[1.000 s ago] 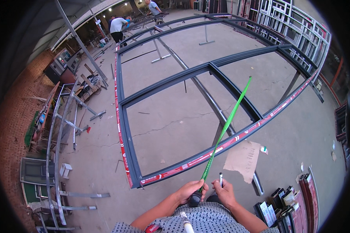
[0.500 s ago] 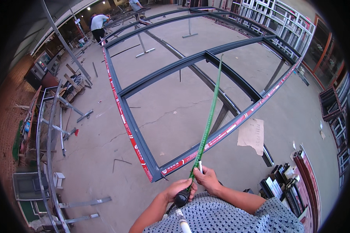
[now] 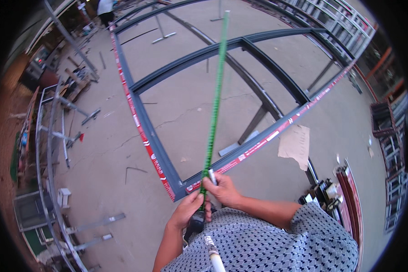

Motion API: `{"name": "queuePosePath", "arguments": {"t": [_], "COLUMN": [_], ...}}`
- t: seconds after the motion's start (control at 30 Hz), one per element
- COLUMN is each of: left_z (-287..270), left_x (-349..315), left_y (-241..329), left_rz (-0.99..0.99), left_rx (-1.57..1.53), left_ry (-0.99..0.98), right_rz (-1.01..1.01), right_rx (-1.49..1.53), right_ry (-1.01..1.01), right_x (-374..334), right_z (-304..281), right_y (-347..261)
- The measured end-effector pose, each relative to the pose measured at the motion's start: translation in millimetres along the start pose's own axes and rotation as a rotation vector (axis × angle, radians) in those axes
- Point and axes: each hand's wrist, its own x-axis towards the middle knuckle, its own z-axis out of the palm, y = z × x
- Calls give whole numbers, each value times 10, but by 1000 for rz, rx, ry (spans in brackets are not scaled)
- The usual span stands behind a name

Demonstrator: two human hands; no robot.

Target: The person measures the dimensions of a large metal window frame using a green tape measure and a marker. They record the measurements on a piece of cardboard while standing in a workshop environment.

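Note:
A tape measure's black case (image 3: pixel 196 223) sits in my left hand (image 3: pixel 186 211), closed round it close to my body. Its green blade (image 3: pixel 217 90) extends far forward, rising over the large grey metal frame (image 3: pixel 155 136). Higher up the blade, my right hand (image 3: pixel 224 190) pinches it and also holds a slim white pen-like stick (image 3: pixel 212 177), whose exact kind I cannot make out. Both hands are just beyond the frame's near corner, which has red-and-white protective film along its outer sides. The blade's far tip hangs above the frame, apart from its crossbar.
Stands with metal legs (image 3: pixel 254 122) support the frame. A torn cardboard sheet (image 3: pixel 294 147) lies at right, near stacked profiles (image 3: pixel 349 195). Racks with long bars (image 3: pixel 43 149) run along the left. Another person (image 3: pixel 105 9) is at the far left. A cigarette (image 3: pixel 216 259) juts in below.
The view has shifted, and the frame appears slightly higher and further left. The blade now points more straight ahead, its tip swung left. Both hands keep their hold.

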Motion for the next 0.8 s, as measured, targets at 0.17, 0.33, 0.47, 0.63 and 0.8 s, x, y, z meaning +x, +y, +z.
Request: {"name": "queuePosePath", "arguments": {"t": [0.17, 0.33, 0.47, 0.63, 0.8], "left_z": [-223, -656, -1216, -1922, -2397], "left_x": [-126, -254, -527, -940, -1311], "left_y": [49, 247, 447, 596, 792], "left_rz": [88, 79, 83, 101, 178], "left_rx": [-93, -34, -2, 73, 94], "left_ry": [-32, -12, -61, -4, 105], "right_rz": [-209, -155, -198, -185, -118], "right_rx": [-152, -182, -151, -317, -218], "right_ry": [8, 85, 97, 125, -10], "right_x": [311, 510, 793, 1124, 1392], "right_z": [148, 519, 1073, 1787, 2371], "right_y": [264, 362, 613, 899, 986]}}
